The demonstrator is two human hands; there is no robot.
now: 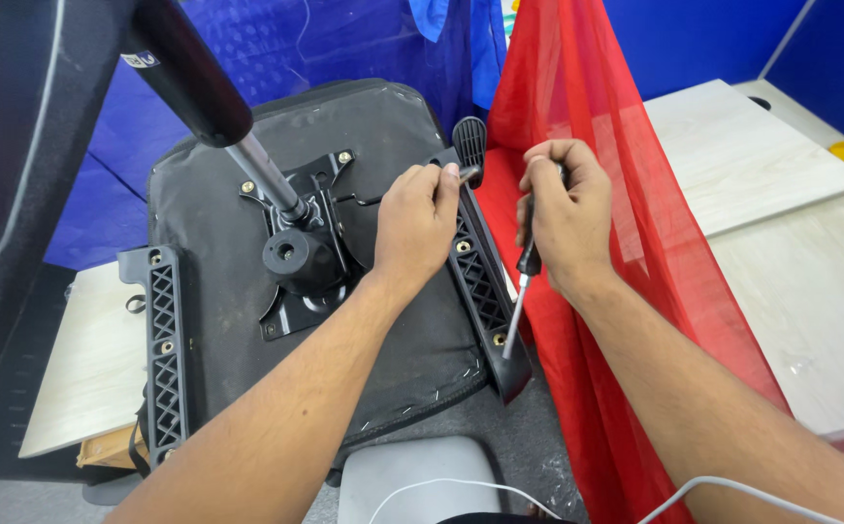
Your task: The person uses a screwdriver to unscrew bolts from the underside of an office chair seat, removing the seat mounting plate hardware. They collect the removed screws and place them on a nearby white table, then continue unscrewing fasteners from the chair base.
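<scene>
An upturned black office-chair seat (247,320) lies on the pale wooden worktop (92,359). The left hand (417,218) has its fingers closed on the black adjustment lever (469,141), while the right hand (563,209) grips a black-handled screwdriver (521,291), tip down near the right armrest bracket (480,281), apparently mid-fastening.

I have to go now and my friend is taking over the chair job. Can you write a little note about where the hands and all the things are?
Left hand: closed on the black lever at the edge of the upside-down chair seat.
Right hand: gripping a screwdriver, tip pointing down at the right bracket.
Things: metal plate with gas post sits mid-seat; left bracket on the other side; red cloth hangs beside the seat.
Done: screws show in both brackets and the plate.
Left: cannot tell which screws are tight; check by the screwdriver tip.
</scene>
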